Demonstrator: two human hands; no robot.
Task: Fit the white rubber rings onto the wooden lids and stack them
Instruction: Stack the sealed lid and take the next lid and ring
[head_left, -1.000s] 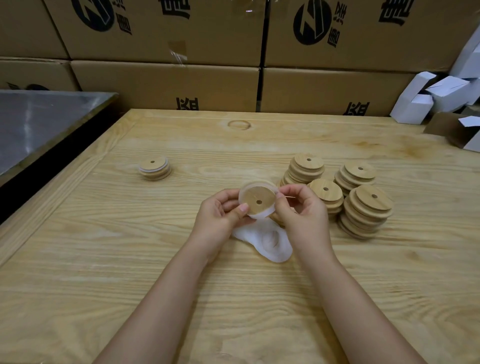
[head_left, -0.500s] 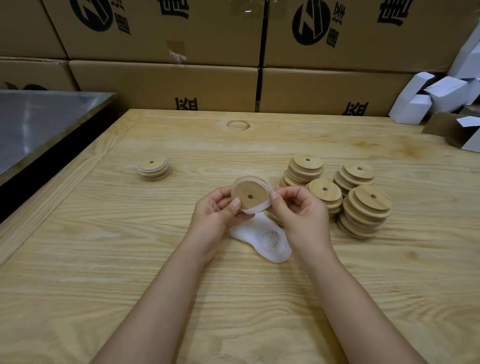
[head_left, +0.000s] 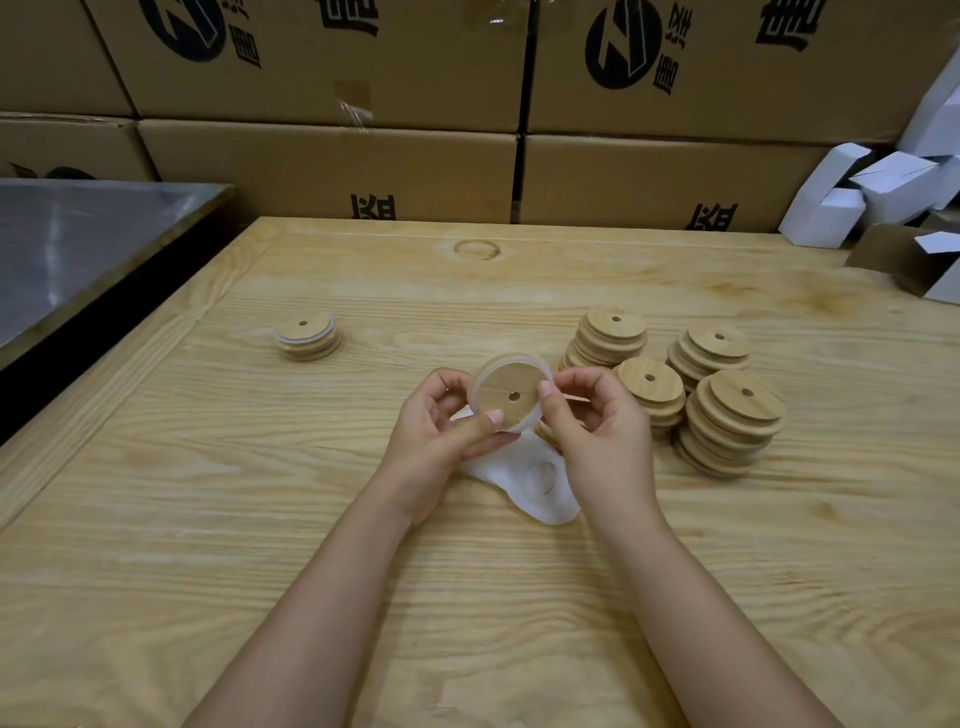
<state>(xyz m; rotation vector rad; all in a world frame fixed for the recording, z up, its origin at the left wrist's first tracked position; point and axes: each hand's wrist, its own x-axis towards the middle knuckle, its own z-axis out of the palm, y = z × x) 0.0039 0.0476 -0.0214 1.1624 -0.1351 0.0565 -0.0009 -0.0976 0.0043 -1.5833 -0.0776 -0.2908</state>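
We hold one round wooden lid up above the table, tilted so its flat, pale-grained face with the small centre hole looks back at us; a thin, translucent white rubber ring runs round its rim, smooth against the wood. Our left hand grips the lid from the lower left, thumb laid on the face near the edge and fingers curled behind; our right hand pinches the right edge between thumb and forefinger, though we cannot tell whether it pinches ring, wood or both. Just below the hands lies a soft white heap on the table, limp and slightly glossy, with one ring outline showing faintly in it. To the right stand four stacks of bare lids, stepped discs with rounded edges, close together and some leaning. Well apart on the left sits a short stack of lids with a white band showing at its edge. The table is light wood with bold, wavy grain; beside it on the left is a dull grey metal surface; behind rise brown cardboard boxes with dark print, and small white cartons lie jumbled at the far right.
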